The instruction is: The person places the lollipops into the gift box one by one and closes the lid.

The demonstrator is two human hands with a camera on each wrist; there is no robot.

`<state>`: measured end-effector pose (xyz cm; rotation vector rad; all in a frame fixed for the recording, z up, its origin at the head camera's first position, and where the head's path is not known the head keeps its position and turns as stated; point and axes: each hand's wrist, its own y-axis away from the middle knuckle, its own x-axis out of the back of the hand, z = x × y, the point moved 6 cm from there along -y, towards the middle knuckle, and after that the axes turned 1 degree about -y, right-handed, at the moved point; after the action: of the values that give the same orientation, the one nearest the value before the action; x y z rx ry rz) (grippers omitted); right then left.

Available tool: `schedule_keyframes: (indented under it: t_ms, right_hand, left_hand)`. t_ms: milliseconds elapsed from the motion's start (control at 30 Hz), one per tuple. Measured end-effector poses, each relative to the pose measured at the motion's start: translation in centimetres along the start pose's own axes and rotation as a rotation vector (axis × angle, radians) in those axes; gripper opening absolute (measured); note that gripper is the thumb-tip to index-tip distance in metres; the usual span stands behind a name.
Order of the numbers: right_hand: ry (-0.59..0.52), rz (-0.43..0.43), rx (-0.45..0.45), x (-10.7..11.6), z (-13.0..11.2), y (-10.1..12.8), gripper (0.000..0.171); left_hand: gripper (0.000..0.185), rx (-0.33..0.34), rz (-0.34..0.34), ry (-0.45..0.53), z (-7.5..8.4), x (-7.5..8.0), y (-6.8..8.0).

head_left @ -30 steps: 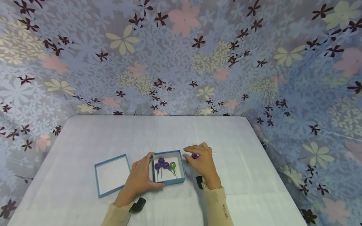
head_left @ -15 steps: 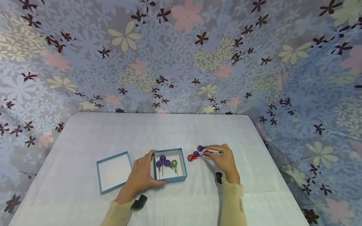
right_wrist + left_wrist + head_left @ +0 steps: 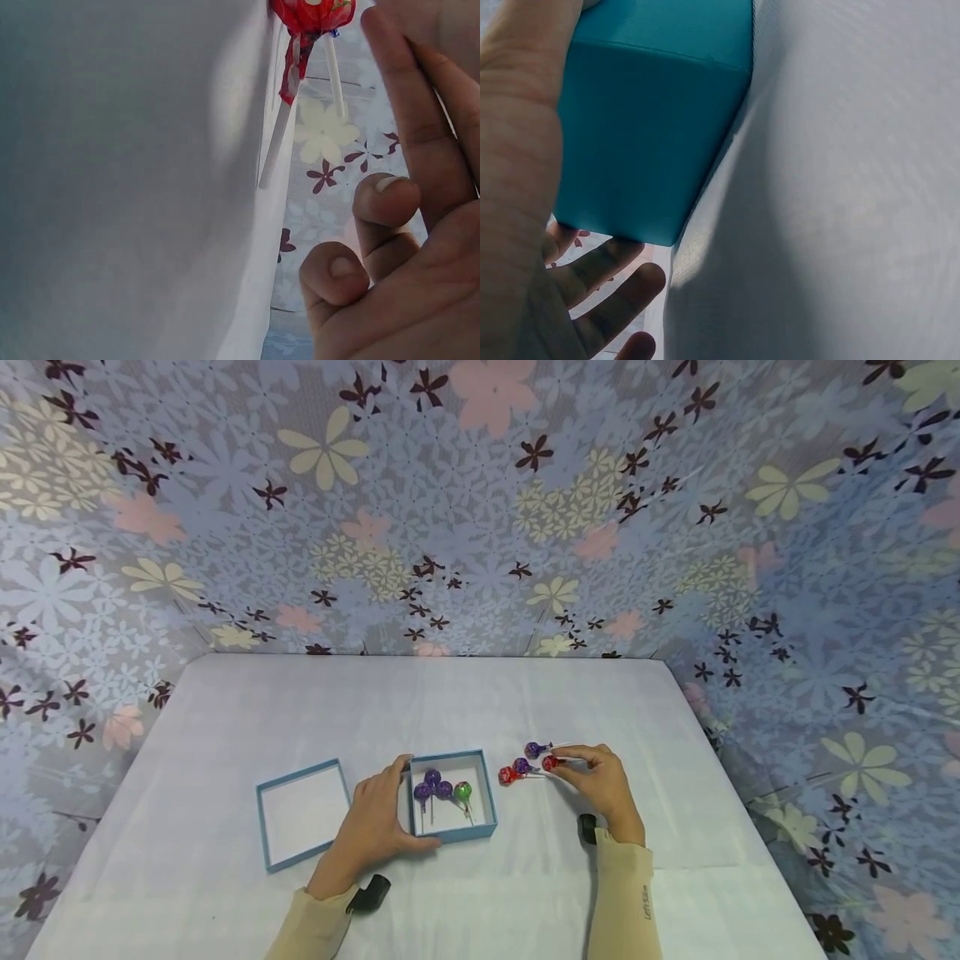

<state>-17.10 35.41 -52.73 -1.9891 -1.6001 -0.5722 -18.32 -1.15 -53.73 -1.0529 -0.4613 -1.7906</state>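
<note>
A white cloth-covered counter (image 3: pixel 300 710) carries the things. Near centre sit an open blue cardboard box (image 3: pixel 453 837) and, to its left, its blue lid (image 3: pixel 262 827); loose foil-wrapped lollipops (image 3: pixel 522 766) lie right.

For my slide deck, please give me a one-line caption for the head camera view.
Left hand holds a blue box of lollipops while right hand pinches a red lollipop.

Box (image 3: pixel 453 836): teal-blue walls, white inside. Lid (image 3: pixel 300 813): same teal rim, white floor. Lollipops in box (image 3: pixel 442 791): three purple heads, one green, white sticks. Loose lollipops (image 3: pixel 525 766) on table: two purple, two red, the red wrappers glossy with pale flecks. Table cloth (image 3: pixel 225 718): plain white. Backdrop (image 3: pixel 480 510): grey-blue floral print with cream, pink and dark maroon flowers. Sleeves (image 3: pixel 622 902): beige.
</note>
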Motion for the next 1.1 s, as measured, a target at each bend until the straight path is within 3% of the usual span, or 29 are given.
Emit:
schedule_keyframes:
  t_ms: [667,1100]
  right_hand:
    - [0.059,-0.050,-0.114,-0.4,0.8,-0.9,0.027]
    - [0.062,-0.073,-0.110,-0.4,1.1,-1.1,0.029]
  left_hand:
    - [0.138,0.010,0.004,0.004,-0.3,-0.1,0.0]
    - [0.138,-0.008,0.025,-0.008,-0.2,0.1,-0.1]
